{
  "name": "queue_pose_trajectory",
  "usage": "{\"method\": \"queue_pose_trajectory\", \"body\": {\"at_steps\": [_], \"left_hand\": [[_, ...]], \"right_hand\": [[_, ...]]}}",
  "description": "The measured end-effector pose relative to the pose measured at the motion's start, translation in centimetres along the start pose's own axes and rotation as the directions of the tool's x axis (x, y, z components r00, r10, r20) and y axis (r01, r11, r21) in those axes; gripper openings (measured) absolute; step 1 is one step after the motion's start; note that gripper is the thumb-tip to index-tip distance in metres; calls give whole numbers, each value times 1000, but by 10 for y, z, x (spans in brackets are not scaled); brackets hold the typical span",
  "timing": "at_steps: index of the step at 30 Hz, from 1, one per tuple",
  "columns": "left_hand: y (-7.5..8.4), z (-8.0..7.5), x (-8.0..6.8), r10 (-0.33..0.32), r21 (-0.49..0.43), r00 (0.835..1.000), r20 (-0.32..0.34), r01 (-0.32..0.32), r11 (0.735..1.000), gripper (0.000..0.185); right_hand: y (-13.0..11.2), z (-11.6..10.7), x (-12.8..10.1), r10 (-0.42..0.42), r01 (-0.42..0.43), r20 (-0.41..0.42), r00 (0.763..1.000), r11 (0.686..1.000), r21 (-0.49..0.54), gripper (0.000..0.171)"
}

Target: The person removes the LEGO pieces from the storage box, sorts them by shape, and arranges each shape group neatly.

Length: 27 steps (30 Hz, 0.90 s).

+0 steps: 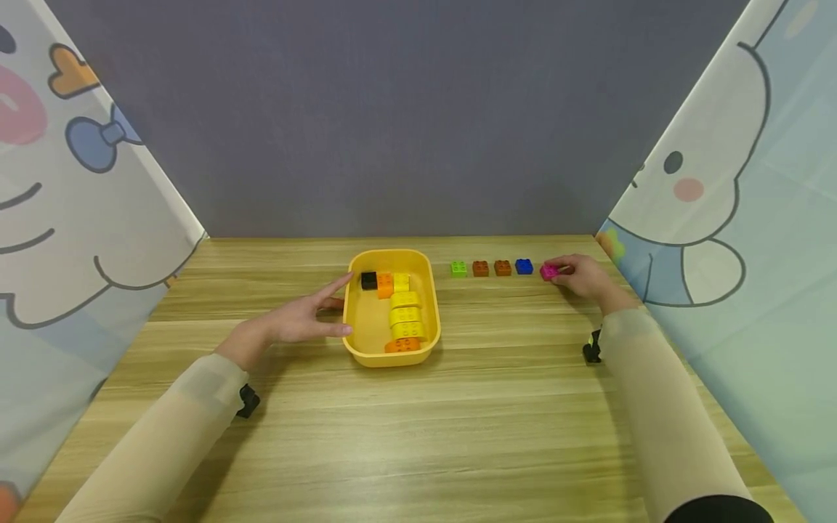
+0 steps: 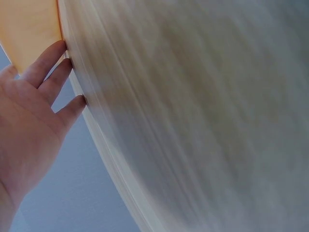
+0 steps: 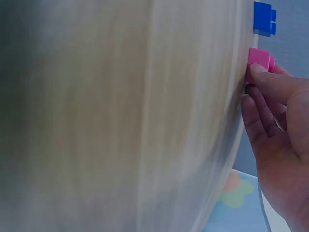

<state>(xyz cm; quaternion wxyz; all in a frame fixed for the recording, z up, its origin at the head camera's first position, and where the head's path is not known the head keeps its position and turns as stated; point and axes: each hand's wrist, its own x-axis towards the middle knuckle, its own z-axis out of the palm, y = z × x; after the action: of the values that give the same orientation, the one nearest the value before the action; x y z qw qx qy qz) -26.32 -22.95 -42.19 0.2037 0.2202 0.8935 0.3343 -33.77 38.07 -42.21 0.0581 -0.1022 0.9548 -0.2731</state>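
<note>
Five bricks in a row; right hand pinches the pink brick, left hand flat.

A wooden table fills the lower view, with a grey backdrop at twelve o'clock. Cartoon-printed curtains hang at nine o'clock and three o'clock. Green and two brown bricks sit in a row at about one o'clock.

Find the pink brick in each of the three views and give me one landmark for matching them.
Head: the pink brick sits at the right end of the row on the table, pinched by the right hand.
Left wrist: not in it.
Right wrist: the pink brick shows at upper right, under the fingertips.
Shared landmark: the blue brick next to it, in the head and right wrist views.
</note>
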Motion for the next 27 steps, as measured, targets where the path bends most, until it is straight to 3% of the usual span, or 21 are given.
{"method": "queue_pose_trajectory", "body": {"at_steps": [8, 27], "left_hand": [[2, 0, 0, -1, -13, 1000, -4, 1, 1000, 112], [1, 0, 0, 7, -11, 1000, 0, -7, 1000, 112]], "right_hand": [[2, 1, 13, 2, -3, -19, 1000, 1000, -27, 46], [4, 5, 16, 7, -8, -21, 1000, 999, -38, 48]]}}
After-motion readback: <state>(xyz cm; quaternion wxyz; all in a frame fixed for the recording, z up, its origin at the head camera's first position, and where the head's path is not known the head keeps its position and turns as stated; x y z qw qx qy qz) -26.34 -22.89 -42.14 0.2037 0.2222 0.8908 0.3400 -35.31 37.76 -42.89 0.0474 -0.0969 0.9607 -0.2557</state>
